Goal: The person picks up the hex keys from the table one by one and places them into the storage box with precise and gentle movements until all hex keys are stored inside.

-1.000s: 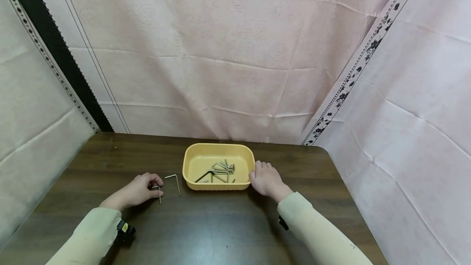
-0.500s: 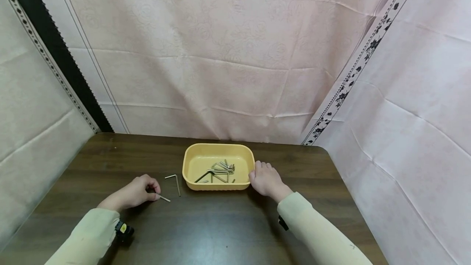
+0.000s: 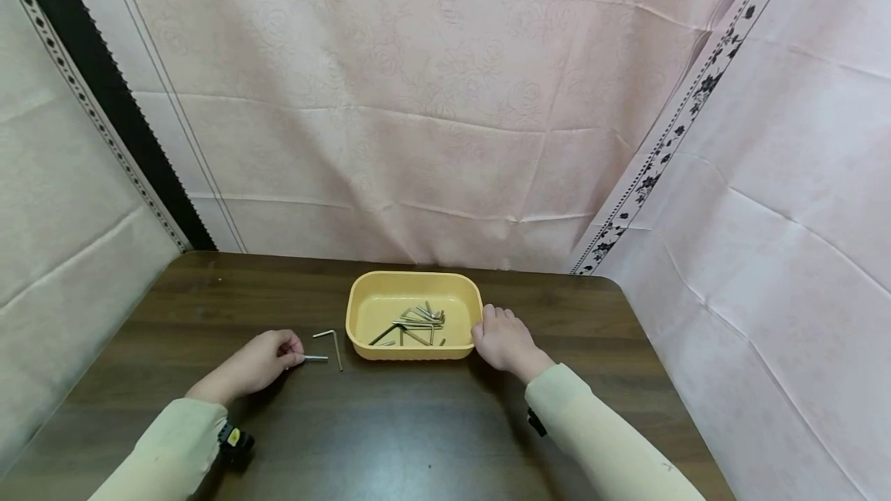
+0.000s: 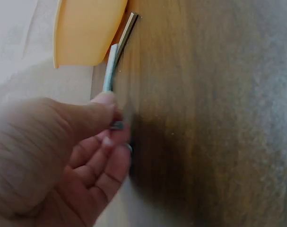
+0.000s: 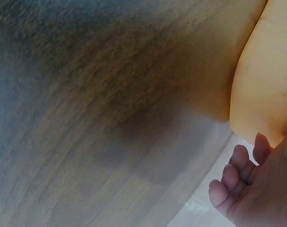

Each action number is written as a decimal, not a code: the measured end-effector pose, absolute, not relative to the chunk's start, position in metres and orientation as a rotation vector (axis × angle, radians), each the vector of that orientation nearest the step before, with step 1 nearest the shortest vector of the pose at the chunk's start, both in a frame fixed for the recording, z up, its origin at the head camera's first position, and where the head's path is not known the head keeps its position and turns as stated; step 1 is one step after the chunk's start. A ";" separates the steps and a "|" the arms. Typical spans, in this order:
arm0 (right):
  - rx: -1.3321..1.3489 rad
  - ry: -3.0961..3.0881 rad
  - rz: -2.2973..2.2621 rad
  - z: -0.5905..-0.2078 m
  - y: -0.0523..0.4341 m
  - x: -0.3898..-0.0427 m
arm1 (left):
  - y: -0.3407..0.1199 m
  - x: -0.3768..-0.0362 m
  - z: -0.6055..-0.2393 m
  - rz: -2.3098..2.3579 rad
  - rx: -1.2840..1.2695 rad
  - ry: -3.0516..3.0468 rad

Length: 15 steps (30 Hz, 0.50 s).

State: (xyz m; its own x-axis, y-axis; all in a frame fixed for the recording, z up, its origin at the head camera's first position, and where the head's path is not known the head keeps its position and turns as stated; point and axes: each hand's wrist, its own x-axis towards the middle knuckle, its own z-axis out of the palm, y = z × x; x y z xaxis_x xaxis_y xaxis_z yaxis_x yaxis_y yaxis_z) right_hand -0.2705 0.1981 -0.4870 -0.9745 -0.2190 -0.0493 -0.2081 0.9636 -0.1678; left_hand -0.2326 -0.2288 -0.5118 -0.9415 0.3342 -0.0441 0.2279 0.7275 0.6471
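In my left hand (image 3: 254,366) I pinch a silver hex key (image 3: 315,359) between thumb and fingertips. Its straight arm points right, while the fingers cover most of the rest. Just beyond its tip, a second L-shaped hex key (image 3: 337,348) lies on the table; the left wrist view shows the two keys overlapping in line of sight. My right hand (image 3: 506,340) holds the right end of a yellow tray (image 3: 411,353), thumb at the rim and fingers along the outside. Inside the tray rests a loose pile of hex keys (image 3: 420,320), one of them black.
The brown wooden table (image 3: 390,431) extends around the tray and toward me. Pale patterned cloth (image 3: 418,114) hangs behind the table's back edge and on both sides. Each wrist wears a dark strap, the left one with a small camera (image 3: 237,439).
The held hex key has turned in my left fingers, from pointing toward me to pointing right at the tray. My right hand and the tray have stayed in place.
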 end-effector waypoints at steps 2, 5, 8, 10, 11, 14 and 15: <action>-0.329 3.046 -0.251 -0.487 0.198 -0.271 | -0.227 -0.234 -0.511 1.029 0.428 2.805; -0.330 3.046 -0.251 -0.487 0.198 -0.271 | -0.224 -0.236 -0.507 1.063 0.406 2.854; -0.331 3.046 -0.250 -0.488 0.198 -0.271 | -0.219 -0.239 -0.501 1.138 0.380 2.887; -0.330 3.045 -0.254 -0.487 0.198 -0.271 | -0.215 -0.240 -0.497 1.206 0.367 2.893; -0.329 3.043 -0.254 -0.487 0.198 -0.271 | -0.213 -0.241 -0.495 1.242 0.355 2.891; -0.324 3.035 -0.262 -0.486 0.198 -0.271 | -0.206 -0.242 -0.488 1.344 0.332 2.888; -0.321 3.033 -0.263 -0.486 0.198 -0.271 | -0.203 -0.242 -0.486 1.376 0.326 2.885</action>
